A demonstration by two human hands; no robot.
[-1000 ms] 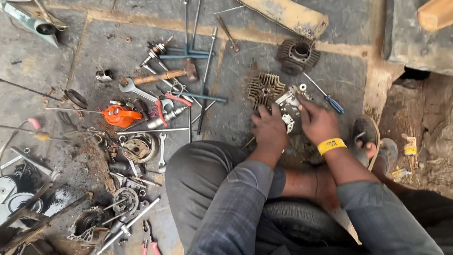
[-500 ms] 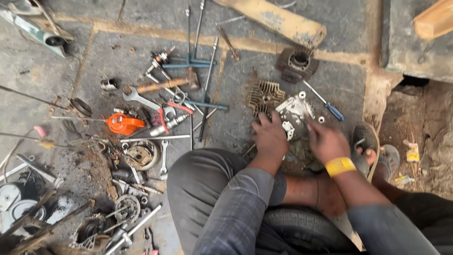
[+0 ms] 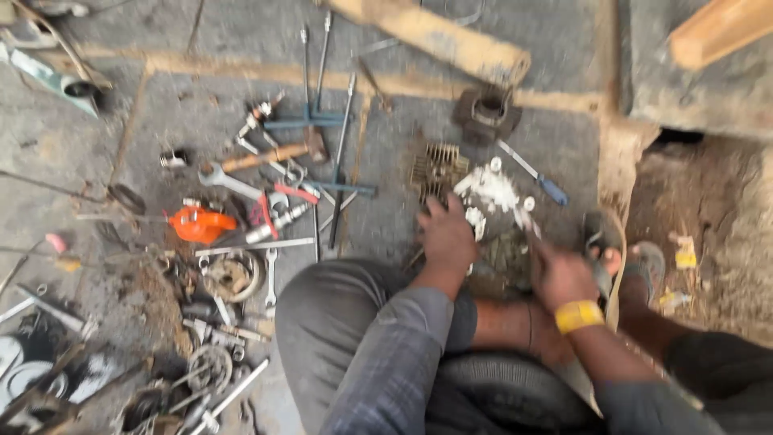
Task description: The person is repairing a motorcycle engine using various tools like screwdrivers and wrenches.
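I sit on the ground with a greasy silver engine casing [image 3: 493,193] in front of my knees. My left hand [image 3: 447,235] lies on its near left edge with the fingers curled over it, beside a finned cylinder [image 3: 437,169]. My right hand [image 3: 564,275], with a yellow wristband [image 3: 578,316], is blurred at the casing's near right side. It looks closed, perhaps around something thin, but the blur hides it. A blue-handled screwdriver [image 3: 541,180] lies just beyond the casing.
Left of me lie a hammer [image 3: 266,157], a spanner [image 3: 221,179], an orange part [image 3: 197,223], long rods and several metal parts. A dark cylinder block [image 3: 485,113] and a wooden plank [image 3: 439,36] lie farther off. A sandalled foot [image 3: 612,250] is at the right, next to a dirt pit.
My right hand has pulled back from the top of the casing toward me and to the right. My left hand stays on the casing. The camera has tilted slightly.
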